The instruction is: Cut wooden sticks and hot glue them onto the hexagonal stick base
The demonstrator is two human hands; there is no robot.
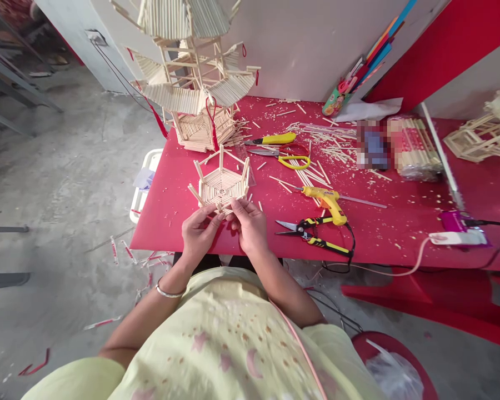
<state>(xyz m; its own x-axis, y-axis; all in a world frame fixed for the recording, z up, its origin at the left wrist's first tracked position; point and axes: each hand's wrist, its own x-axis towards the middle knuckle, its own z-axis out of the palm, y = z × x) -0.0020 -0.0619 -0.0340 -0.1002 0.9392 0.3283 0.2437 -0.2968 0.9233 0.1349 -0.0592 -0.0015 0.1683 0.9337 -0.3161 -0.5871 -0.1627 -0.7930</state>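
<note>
A small hexagonal frame of wooden sticks (221, 185) lies near the front left of the red table (158, 222), with short posts standing at its corners. My left hand (200, 230) pinches its near edge, thumb and fingertips pressed together. Beside it, my right hand (248, 223) is closed on the same edge, its thumb on top. Whether a loose stick is between the fingertips is hidden. Behind the frame rises a tiered stick pagoda (191, 94) with red tassels.
Right of my hands lie pruning shears (310, 230), a yellow glue gun (327, 201), scissors (285, 155) and a yellow-handled cutter (275, 139). Loose sticks (337, 153) and shavings are scattered behind. A power strip (458, 238) with cables sits at the right, below another stick structure (487, 130).
</note>
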